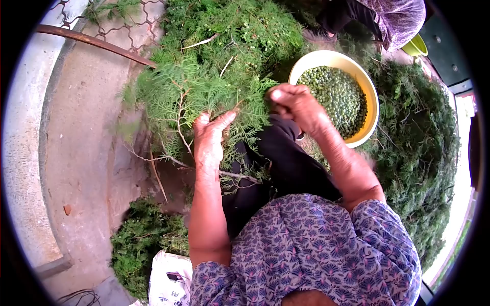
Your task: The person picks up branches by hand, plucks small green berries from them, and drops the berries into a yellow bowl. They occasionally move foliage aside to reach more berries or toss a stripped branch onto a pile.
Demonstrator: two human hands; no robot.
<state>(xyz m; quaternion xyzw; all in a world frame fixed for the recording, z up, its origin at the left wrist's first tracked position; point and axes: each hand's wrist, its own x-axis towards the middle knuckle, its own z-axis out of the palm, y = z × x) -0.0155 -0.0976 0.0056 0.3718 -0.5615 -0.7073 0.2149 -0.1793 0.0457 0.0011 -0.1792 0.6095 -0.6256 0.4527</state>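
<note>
Head view: your left hand (208, 140) grasps the leafy branch (181, 112), thumb and fingers closed on the foliage. Your right hand (301, 104) is curled shut just beside the near side of the yellow bowl (374, 102); whether anything is inside the fingers cannot be told. Round green berries (334, 97) lie in the bowl, to the right of your right hand, while the branch spreads around and beyond your left.

For good control, grip the branch with the left near a firm stem, so it does not whip or slip as the right works. Take small pinches with the right fingertips, close to each twig's end, rather than tugging whole sprays. Let the right hand open only over the bowl, low, so nothing bounces past the rim. Mind the bare stem (240, 176) below your left hand; it could snag your trousers.
</note>
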